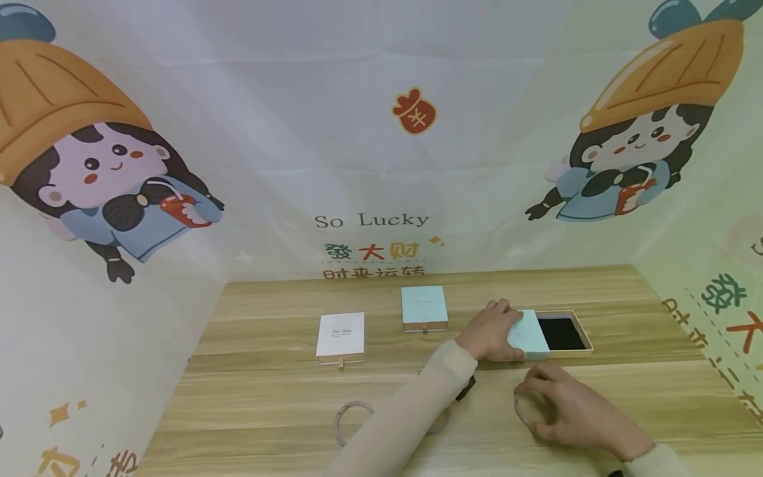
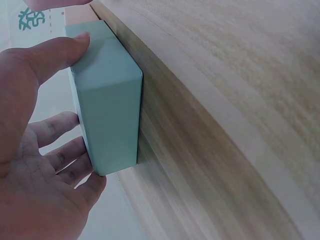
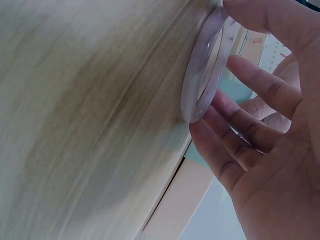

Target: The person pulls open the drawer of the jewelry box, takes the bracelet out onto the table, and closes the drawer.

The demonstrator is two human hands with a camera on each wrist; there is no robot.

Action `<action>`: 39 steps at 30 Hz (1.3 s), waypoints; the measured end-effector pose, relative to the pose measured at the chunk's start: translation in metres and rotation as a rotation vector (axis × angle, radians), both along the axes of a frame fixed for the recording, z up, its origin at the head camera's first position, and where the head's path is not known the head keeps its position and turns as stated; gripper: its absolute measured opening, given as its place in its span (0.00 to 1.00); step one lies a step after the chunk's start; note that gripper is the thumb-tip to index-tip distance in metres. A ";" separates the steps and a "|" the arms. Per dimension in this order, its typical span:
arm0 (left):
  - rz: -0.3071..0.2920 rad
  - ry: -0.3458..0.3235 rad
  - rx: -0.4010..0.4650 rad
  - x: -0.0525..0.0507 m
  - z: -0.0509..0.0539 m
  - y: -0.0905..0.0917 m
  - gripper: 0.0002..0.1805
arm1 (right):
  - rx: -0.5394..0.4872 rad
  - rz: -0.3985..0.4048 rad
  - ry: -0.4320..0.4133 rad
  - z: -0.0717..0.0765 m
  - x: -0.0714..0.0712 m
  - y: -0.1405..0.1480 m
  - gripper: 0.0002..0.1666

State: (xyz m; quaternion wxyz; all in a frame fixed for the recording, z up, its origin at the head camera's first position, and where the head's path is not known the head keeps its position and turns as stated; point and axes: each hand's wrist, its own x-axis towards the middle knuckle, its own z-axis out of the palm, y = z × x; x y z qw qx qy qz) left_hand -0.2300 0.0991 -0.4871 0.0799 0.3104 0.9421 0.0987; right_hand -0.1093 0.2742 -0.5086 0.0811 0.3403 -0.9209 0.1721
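My left hand [image 1: 491, 332] grips the light blue drawer box [image 1: 532, 334] at the right of the table, thumb on its near side. The drawer [image 1: 587, 338] is slid partly out to the right and shows a black lining [image 1: 561, 334]. In the left wrist view the thumb and fingers span the blue sleeve [image 2: 112, 115]. Just in front of the box, my right hand [image 1: 575, 412] holds a pale, translucent bangle [image 3: 193, 90] between thumb and fingertips. The bangle stands on edge, close above the wood; I cannot tell if it touches.
A white box [image 1: 341, 334] and another light blue box [image 1: 424, 306], both closed, stand farther left and back. Two more bangles lie near the front: one [image 1: 338, 424] left of my left sleeve [image 1: 405, 417], the other [image 1: 444, 424] partly behind it. Printed cloth walls [image 1: 381, 146] enclose the wooden table.
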 end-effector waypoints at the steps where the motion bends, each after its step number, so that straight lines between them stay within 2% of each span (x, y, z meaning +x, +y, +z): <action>1: 0.000 0.001 -0.001 0.000 0.000 0.000 0.44 | 0.001 -0.001 0.000 0.000 0.000 0.000 0.30; 10: -0.004 0.000 0.003 0.001 0.003 -0.001 0.44 | -0.017 0.011 -0.029 0.006 -0.001 0.003 0.28; 20: -0.006 0.004 0.011 0.001 0.003 -0.001 0.44 | -0.046 -0.015 0.025 0.012 -0.006 0.008 0.26; 25: -0.009 0.016 0.008 0.001 0.001 -0.001 0.43 | -0.107 -0.011 0.022 0.019 -0.012 0.015 0.26; 32: 0.000 0.010 0.011 0.001 0.001 0.000 0.43 | -0.094 -0.086 0.013 0.028 -0.022 0.027 0.25; 39: 0.000 0.012 0.010 0.001 0.002 0.000 0.43 | -0.143 -0.136 -0.006 0.035 -0.034 0.036 0.26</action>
